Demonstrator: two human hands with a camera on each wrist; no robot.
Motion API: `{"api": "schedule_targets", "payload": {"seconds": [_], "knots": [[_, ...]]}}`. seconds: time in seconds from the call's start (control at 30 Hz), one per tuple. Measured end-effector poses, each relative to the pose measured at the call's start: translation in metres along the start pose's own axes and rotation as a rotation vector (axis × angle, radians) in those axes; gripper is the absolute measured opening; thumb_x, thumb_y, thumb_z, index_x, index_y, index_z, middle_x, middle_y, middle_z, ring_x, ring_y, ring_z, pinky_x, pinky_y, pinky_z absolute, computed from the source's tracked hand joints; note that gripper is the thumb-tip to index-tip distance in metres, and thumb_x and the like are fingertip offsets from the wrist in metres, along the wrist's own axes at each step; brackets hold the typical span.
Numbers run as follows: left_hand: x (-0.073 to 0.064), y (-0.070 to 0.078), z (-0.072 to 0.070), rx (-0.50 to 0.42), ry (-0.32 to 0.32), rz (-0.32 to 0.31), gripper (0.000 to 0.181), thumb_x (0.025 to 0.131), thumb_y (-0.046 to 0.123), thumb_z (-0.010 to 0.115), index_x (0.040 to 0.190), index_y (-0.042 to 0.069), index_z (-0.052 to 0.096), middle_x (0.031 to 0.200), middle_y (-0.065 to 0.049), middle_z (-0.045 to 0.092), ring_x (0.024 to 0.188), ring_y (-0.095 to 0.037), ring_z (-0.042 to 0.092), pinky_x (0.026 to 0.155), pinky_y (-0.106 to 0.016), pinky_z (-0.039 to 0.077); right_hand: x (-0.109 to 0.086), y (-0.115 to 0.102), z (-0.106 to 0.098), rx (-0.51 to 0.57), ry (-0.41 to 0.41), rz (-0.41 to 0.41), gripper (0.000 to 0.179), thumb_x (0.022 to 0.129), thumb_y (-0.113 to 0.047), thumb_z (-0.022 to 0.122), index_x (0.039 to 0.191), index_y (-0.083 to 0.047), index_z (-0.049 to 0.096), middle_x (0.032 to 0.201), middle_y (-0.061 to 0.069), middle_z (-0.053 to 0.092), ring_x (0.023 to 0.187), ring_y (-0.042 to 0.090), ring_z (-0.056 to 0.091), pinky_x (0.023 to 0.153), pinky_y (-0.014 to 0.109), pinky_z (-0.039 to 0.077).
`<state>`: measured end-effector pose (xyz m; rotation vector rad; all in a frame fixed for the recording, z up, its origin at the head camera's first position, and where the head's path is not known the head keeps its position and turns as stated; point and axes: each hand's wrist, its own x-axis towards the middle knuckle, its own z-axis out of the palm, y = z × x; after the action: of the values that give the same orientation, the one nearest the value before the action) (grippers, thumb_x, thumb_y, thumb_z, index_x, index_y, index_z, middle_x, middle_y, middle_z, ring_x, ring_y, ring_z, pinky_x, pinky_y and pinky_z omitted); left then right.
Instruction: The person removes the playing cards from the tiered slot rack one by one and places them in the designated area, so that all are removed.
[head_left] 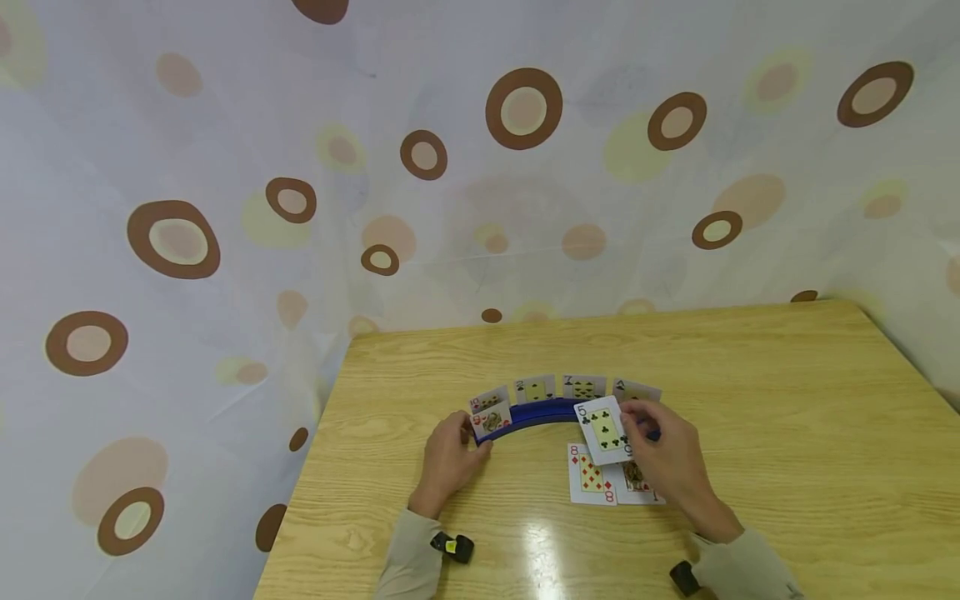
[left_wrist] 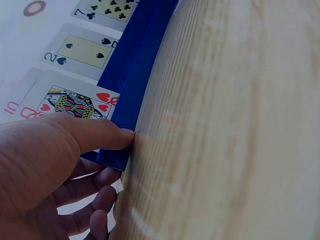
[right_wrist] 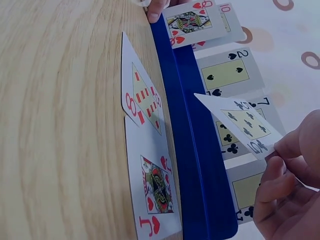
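A curved blue card holder stands on the table. My left hand grips its left end, thumb on the front and fingers curled behind. Beside that thumb, a queen of hearts stands in the holder in front of a red ten. My right hand pinches a five of clubs by its edge, tilted in front of the holder's right part. Below it lie an eight of diamonds and a jack of hearts, face up and overlapping.
Along the holder's back stand a two of spades, a seven of clubs and a black ace. A patterned sheet hangs behind the wooden table.
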<state>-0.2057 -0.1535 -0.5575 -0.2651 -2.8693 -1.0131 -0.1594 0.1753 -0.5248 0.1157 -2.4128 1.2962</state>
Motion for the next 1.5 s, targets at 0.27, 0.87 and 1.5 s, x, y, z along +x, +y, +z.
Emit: {"api": "schedule_targets", "payload": {"seconds": [0.27,0.87,1.5], "knots": [[-0.001,0.001,0.000,0.004,0.005,-0.006,0.030,0.092,0.019,0.087,0.113,0.005,0.070,0.097,-0.007,0.070,0.084,-0.013,0.055,0.075,-0.028,0.044,-0.006,0.002,-0.010,-0.010,0.003,0.028,0.014,0.103,-0.001,0.071,0.115,-0.002,0.077,0.093,0.007,0.074,0.081,0.001,0.056,0.063,0.017,0.043],[-0.001,0.000,0.000,-0.002,0.009,-0.003,0.030,0.091,0.018,0.087,0.112,0.005,0.071,0.096,-0.007,0.070,0.082,-0.013,0.054,0.075,-0.029,0.044,-0.017,0.016,-0.025,-0.094,0.026,0.114,0.018,0.103,-0.003,0.070,0.119,0.000,0.077,0.105,0.016,0.079,0.082,-0.002,0.056,0.066,0.016,0.046],[0.000,-0.001,0.001,0.010,0.006,-0.005,0.030,0.091,0.019,0.087,0.111,0.005,0.070,0.096,-0.006,0.069,0.083,-0.013,0.055,0.075,-0.028,0.044,-0.029,0.037,-0.051,-0.157,-0.064,0.265,0.024,0.105,-0.012,0.069,0.123,0.001,0.077,0.107,0.020,0.080,0.078,-0.009,0.056,0.065,0.019,0.050]]}}
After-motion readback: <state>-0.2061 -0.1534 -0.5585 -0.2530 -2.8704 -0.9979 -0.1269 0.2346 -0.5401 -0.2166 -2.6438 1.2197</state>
